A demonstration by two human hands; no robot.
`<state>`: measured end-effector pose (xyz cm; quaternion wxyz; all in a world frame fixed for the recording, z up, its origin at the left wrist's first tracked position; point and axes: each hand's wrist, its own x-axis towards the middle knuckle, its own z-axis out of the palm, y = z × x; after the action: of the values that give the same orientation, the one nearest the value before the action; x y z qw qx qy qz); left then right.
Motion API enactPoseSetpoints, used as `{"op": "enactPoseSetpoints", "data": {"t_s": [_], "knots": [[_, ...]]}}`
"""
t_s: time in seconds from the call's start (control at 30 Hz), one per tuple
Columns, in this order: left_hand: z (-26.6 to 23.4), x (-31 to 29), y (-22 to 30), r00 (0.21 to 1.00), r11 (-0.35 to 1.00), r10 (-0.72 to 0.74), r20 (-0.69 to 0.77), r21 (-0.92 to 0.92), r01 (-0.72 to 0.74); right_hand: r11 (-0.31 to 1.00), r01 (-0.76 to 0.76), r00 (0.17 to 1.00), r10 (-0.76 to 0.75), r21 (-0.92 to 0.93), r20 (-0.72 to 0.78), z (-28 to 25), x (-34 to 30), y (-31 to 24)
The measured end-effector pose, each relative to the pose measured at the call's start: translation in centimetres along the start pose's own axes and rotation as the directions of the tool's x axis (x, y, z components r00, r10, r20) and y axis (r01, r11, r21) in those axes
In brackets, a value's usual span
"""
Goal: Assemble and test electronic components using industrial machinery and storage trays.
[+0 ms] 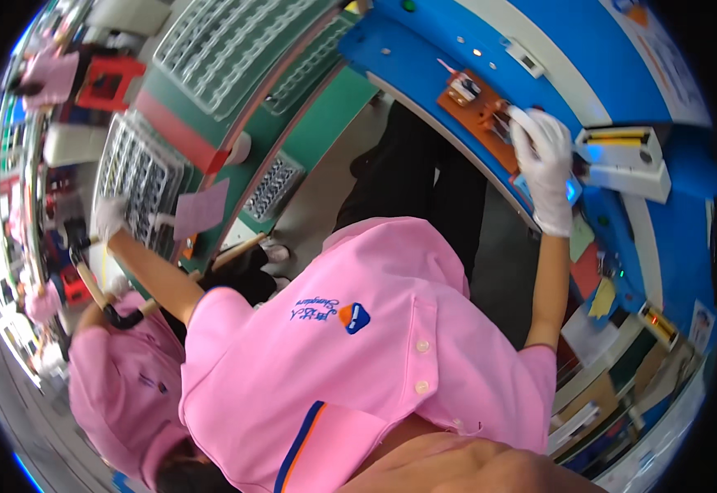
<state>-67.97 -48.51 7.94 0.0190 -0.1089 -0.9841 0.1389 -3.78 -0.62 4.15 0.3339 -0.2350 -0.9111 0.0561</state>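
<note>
My right hand (pixel 546 164), in a white glove, is over the blue workbench at the right. Its fingers are bent together at the edge of an orange-brown fixture block (pixel 504 153); what they hold, if anything, is hidden. A small dark metallic part (pixel 498 119) lies by the fingertips. Farther along the block sits a small white-and-metal piece (pixel 462 89). Stretched out to the left, my left hand (pixel 112 217), also white-gloved, is at the near edge of a stack of clear trays (pixel 140 177) with dark round parts in their pockets. Its fingers are blurred.
A white boxy device (pixel 628 160) stands right of my right hand. Larger clear trays (pixel 223 53) lie on a green surface at the upper left. A pink paper (pixel 202 209) hangs beside the tray stack. A co-worker in pink (pixel 124 378) is close at my left.
</note>
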Motion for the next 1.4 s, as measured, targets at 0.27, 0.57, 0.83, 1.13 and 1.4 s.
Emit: {"op": "enactPoseSetpoints", "data": {"t_s": [0.27, 0.57, 0.83, 1.13, 1.4], "knots": [[-5.6, -6.5, 2.9, 0.978, 0.33, 0.087, -0.189, -0.921, -0.208, 1.0, 0.014, 0.989, -0.01, -0.024, 0.151, 8.6, 1.2, 1.4], [-12.2, -25.6, 36.3, 0.586, -0.155, 0.766, -0.264, -0.961, -0.23, 0.999, -0.01, 0.999, 0.011, 0.033, -0.052, 9.7, 0.0, 2.1], [-3.8, -33.1, 54.8, 0.22, -0.371, 0.532, -0.818, -0.459, -0.807, 0.981, -0.16, 0.942, 0.185, 0.11, -0.278, 0.0, -3.6, -0.5], [-1.9, -33.0, 55.5, 0.267, -0.261, 0.497, -0.826, -0.436, -0.861, 0.871, -0.404, 0.833, 0.477, 0.28, -0.282, -2.3, -8.8, -0.3], [-2.6, -34.3, 55.1, 0.329, -0.139, 0.501, -0.8, -0.45, -0.882, 0.838, -0.385, 0.809, 0.508, 0.387, -0.296, 1.1, -5.6, 0.1]]}}
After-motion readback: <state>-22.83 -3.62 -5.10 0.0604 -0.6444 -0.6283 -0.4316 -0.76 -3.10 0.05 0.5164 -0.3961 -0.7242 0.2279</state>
